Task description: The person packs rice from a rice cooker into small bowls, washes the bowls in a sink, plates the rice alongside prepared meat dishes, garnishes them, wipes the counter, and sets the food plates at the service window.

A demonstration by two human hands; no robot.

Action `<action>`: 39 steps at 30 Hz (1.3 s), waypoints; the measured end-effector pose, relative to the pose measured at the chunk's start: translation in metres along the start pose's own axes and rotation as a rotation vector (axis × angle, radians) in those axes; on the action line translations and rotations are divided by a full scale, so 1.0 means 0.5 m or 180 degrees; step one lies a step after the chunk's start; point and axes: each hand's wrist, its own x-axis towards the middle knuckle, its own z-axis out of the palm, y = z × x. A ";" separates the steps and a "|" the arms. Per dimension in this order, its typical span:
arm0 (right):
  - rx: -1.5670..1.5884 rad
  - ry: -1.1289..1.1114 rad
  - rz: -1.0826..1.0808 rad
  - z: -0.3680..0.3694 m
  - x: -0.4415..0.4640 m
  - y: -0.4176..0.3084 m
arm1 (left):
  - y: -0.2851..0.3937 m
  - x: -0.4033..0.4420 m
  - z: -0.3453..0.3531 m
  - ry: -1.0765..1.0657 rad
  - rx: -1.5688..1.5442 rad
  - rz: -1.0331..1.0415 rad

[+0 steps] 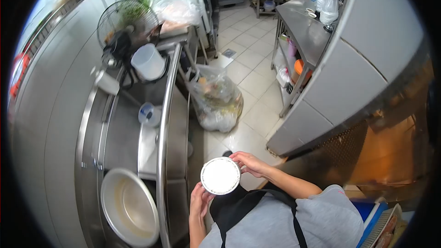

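A round white bowl (pixel 220 176) with a thin patterned rim is held in front of the apron, its inside facing up toward me. My left hand (pixel 200 199) grips its lower left edge, and the fingers are partly hidden by the bowl. On the opposite side, my right hand (pixel 248 163) is closed on the upper right edge. Whether the bright white inside is bare or filled, I cannot tell. Left of my hands runs the steel sink (pixel 172 110), with a large metal basin (pixel 130 211) at its near end.
A clear plastic bag of waste (pixel 216 103) sits on the tiled floor beyond the sink. Farther up the sink are a plastic cup (pixel 149 114), a translucent container (pixel 148 62) and a black fan (pixel 126 27). A tiled wall (pixel 363 59) and steel table (pixel 303 30) stand right.
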 end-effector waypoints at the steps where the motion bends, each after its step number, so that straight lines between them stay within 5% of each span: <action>1: 0.0135 0.0122 -0.0019 -0.028 0.047 -0.027 | 0.026 0.072 0.010 -0.0096 0.0074 -0.0070; 12: 0.1040 0.1680 -0.1036 -0.387 0.335 -0.510 | 0.319 0.848 0.400 -0.1633 0.0655 -0.0910; 30: 0.1343 0.2483 -0.1701 -1.170 0.565 -1.210 | 0.423 1.685 1.251 -0.2630 0.0983 -0.1165; 39: 0.1823 0.3455 -0.2255 -1.558 0.689 -1.480 | 0.412 2.146 1.718 -0.3484 0.1641 -0.1710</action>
